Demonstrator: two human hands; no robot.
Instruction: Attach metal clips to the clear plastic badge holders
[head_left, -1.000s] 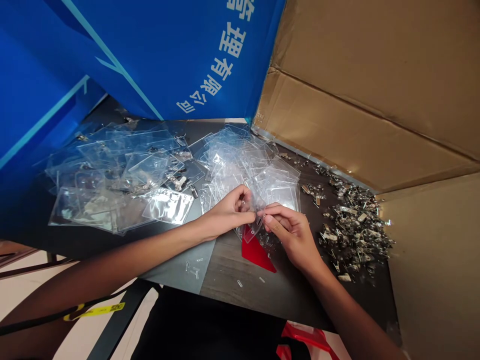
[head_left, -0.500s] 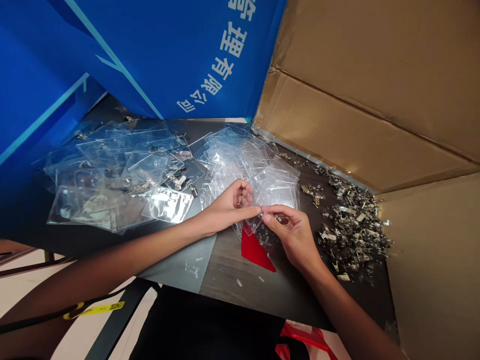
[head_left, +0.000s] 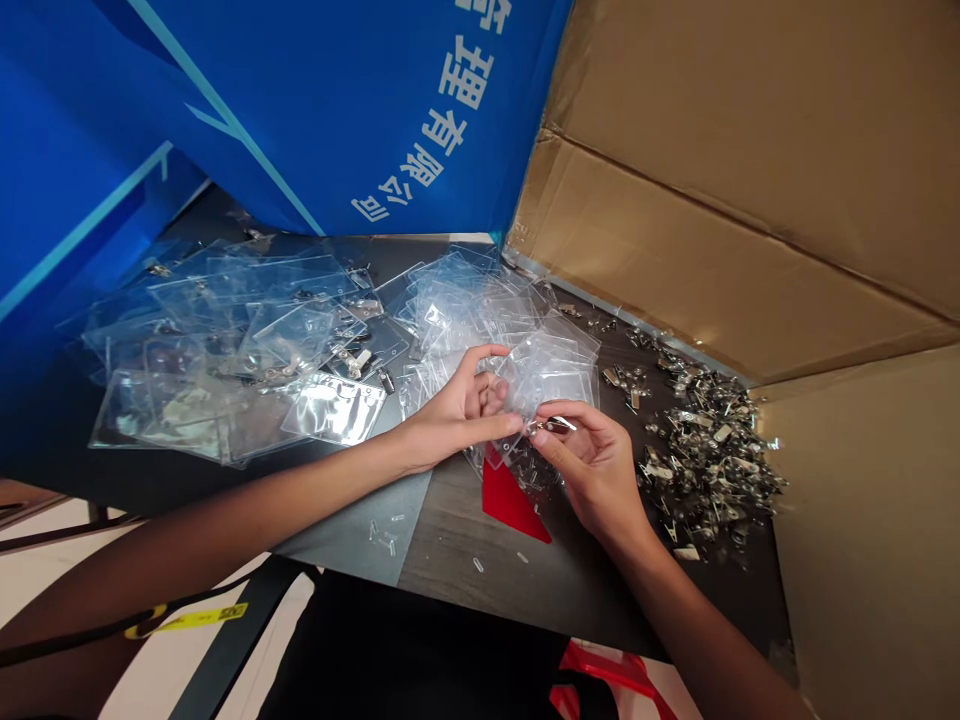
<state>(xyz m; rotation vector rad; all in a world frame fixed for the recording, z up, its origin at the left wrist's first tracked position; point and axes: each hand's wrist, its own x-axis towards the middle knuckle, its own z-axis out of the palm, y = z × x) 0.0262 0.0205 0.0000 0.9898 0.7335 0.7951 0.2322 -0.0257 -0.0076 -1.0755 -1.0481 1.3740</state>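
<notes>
My left hand (head_left: 461, 410) pinches the edge of a clear plastic badge sleeve (head_left: 517, 385) above the dark table (head_left: 480, 560). My right hand (head_left: 592, 465) meets it from the right, fingers closed on a small metal clip (head_left: 551, 425) at the sleeve's slot. Under both hands lies a heap of empty clear sleeves (head_left: 495, 320). A red triangular piece (head_left: 510, 500) shows on the table just below the hands.
A pile of metal clips (head_left: 705, 450) lies to the right. Sleeves with clips attached (head_left: 225, 350) are spread at the left. Blue printed fabric (head_left: 300, 110) stands behind, and cardboard flaps (head_left: 750, 180) wall the right side.
My left hand's fingers have lifted and spread higher on the sleeve. My right hand has drawn the clip up to the sleeve's edge. The view has shifted slightly.
</notes>
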